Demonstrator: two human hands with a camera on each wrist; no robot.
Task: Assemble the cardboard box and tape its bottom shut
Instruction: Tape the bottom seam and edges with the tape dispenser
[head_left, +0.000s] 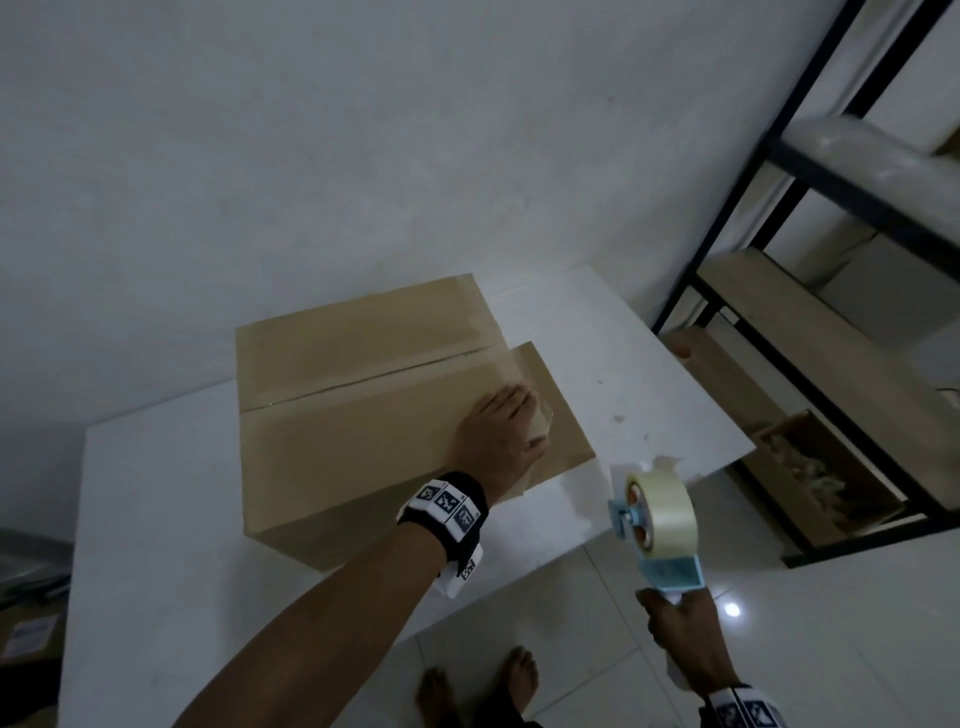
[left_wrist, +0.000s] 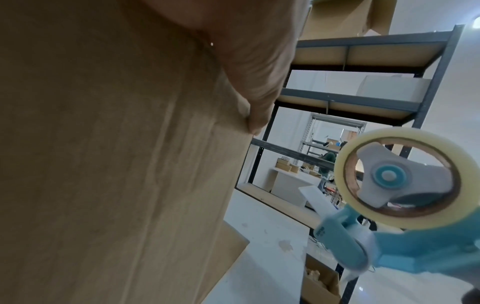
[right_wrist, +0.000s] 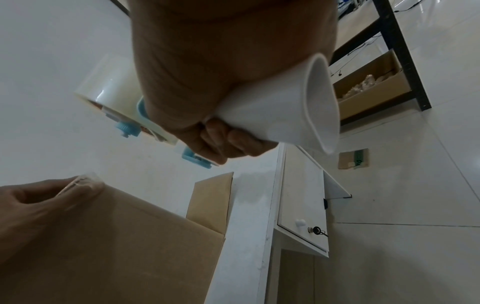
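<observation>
Your left hand (head_left: 501, 431) lies flat, fingers straight, arm stretched forward. Your right hand (head_left: 685, 631) is curled tight, held low.

Dim, flat indoor light; soft blur; wide-angle bending at the edges

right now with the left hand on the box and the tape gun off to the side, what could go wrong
1. A loose end of clear tape sits under the left hand at the cardboard box's right edge; it may crease or stick to the fingers instead of the side.
2. The seam still shows a dark gap, so the flaps may part if the hand lifts.
3. The right hand holds the tape dispenser beyond the white table's edge; a slip would drop it on the floor.
</observation>
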